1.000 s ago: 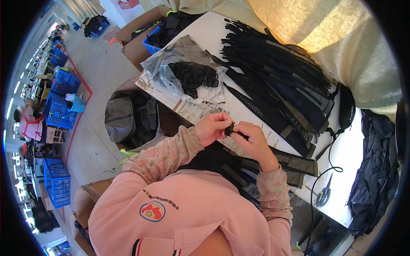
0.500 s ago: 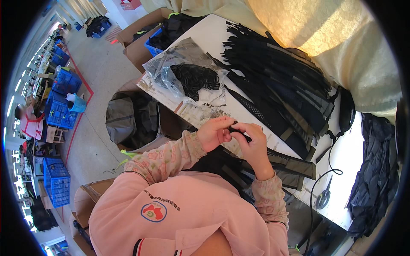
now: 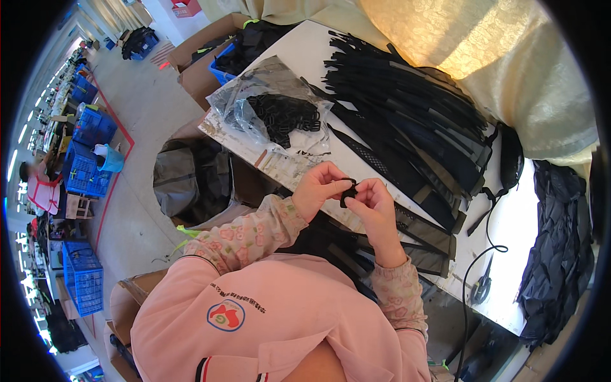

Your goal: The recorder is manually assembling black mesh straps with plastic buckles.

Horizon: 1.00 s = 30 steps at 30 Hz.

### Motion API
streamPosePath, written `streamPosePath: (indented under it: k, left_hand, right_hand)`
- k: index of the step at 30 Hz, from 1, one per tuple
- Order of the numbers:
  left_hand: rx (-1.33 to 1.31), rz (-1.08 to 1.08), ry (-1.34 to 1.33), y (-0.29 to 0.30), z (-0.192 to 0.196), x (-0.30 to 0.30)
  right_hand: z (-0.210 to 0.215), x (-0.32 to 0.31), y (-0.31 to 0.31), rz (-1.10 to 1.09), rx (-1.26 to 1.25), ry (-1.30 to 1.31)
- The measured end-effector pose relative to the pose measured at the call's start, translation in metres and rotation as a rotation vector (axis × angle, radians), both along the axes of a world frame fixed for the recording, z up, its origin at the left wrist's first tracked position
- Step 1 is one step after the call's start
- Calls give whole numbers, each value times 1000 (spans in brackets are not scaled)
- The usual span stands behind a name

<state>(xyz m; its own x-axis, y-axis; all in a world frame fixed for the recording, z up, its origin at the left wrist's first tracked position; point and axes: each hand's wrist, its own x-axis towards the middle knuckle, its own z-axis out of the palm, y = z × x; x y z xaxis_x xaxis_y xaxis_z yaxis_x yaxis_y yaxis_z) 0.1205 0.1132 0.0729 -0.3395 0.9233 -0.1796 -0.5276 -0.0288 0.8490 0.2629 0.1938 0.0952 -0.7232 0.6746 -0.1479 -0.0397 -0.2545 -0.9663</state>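
Note:
Right over the near edge of the table, my left hand (image 3: 321, 190) and my right hand (image 3: 377, 205) meet fingertip to fingertip. A small black piece (image 3: 348, 193) is pinched between them; it looks like a buckle with a strap end at it. The left fingers hold its upper part and the right fingers its lower part, so much of it is hidden. Beyond my left hand lies a clear plastic bag (image 3: 232, 105) with a heap of black plastic buckles (image 3: 283, 118). Many black straps and mesh panels (image 3: 407, 121) are fanned out on the table's far right.
Scissors (image 3: 482, 288) and a black cable (image 3: 468, 299) lie on the white table (image 3: 509, 254) at right, beside dark folded fabric (image 3: 557, 254). A fabric-filled box (image 3: 191, 175) stands left of the table. Blue crates (image 3: 83, 274) and a person (image 3: 43, 188) are farther left.
The small black piece is turned more upright between my fingers, and both hands have changed their pinch on it. The whole view has shifted slightly.

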Motion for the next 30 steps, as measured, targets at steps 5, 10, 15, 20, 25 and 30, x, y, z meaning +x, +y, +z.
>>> streamPosePath:
  k: [5,10,15,20,25,30]
  left_hand:
    - [76,-21,137,-3,-2,0]
    - [158,-82,215,-6,1,5]
    - [324,-188,238,-6,-6,9]
    - [275,-263,477,-12,-20,-1]
    - [257,-333,336,-21,-15,8]
    - [13,-404,-181,-71,-7,14]
  right_hand:
    - [-3,0,-2,-39,-28,-10]
    - [-7,-1,-6,-129,-55,42]
    - [10,-2,-14,-214,-242,174]
    - [-2,14,8,39,-126,-59]
    - [-4,12,13,67,144,-212]
    - [-18,19,66,-240,625,-386]
